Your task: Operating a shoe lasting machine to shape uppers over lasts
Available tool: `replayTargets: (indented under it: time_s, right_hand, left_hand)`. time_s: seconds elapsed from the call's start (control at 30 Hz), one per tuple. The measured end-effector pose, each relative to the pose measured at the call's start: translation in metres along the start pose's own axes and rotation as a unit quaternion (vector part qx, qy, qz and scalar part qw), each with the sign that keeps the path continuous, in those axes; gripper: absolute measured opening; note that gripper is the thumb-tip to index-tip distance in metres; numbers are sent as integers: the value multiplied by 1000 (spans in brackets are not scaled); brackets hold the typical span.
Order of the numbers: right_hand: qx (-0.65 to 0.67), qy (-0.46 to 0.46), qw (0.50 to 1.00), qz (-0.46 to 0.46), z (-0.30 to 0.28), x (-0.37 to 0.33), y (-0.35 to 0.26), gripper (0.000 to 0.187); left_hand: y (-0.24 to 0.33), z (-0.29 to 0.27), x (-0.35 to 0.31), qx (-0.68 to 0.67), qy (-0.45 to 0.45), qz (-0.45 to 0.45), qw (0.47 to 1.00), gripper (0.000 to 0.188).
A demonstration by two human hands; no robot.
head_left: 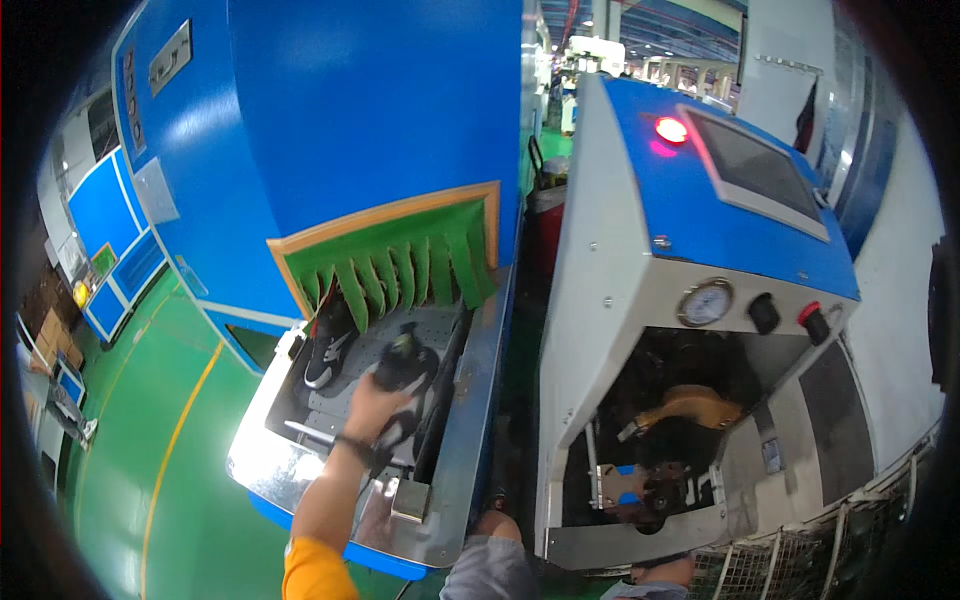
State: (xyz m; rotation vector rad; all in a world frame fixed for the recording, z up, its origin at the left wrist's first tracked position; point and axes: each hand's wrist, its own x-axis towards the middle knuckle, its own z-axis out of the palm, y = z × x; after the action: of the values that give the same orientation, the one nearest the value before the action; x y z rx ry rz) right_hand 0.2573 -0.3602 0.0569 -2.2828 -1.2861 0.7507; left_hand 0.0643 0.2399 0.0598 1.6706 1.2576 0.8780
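My left hand (pixel 374 407) reaches in from the lower left, an orange sleeve on the arm and a dark band at the wrist. It is closed on a black shoe (pixel 418 372) with light sides, partly smeared by motion and partly behind the fingers. That shoe is over the perforated metal conveyor (pixel 365 352) at the mouth of a blue machine (pixel 375 110). Left of it, a second black shoe (pixel 323 352) with white markings and a pale sole sits by the slit green curtain (pixel 385 270). My right hand is out of view.
On the right stands a blue-and-white machine (pixel 590 270) with a screen (pixel 755 170), a lit red lamp (pixel 671 130), a gauge (pixel 706 302) and two knobs. Its lower opening holds metal fixtures. A metal rim (pixel 470 400) borders the conveyor. Wire racks (pixel 770 565) stand at lower right.
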Motion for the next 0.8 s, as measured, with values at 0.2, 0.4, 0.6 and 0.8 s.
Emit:
replayTargets:
  time_s: [0.2,0.4,0.6,0.8]
  right_hand:
    - [226,-74,963,-131,-38,42,-94,62]
    - [499,41,805,-320,1,57,-143,93]
    - [554,172,772,-258,-28,7,-136,71]
    - [137,322,914,-204,-19,-31,-73,91]
  left_hand:
    - [-76,-86,-174,-204,-90,48,974,35]
    - [57,10,-353,-336,-316,-183,868,54]
    - [128,84,-427,-375,-245,-93,889,28]
    - [79,108,-419,171,-253,333,892,31]
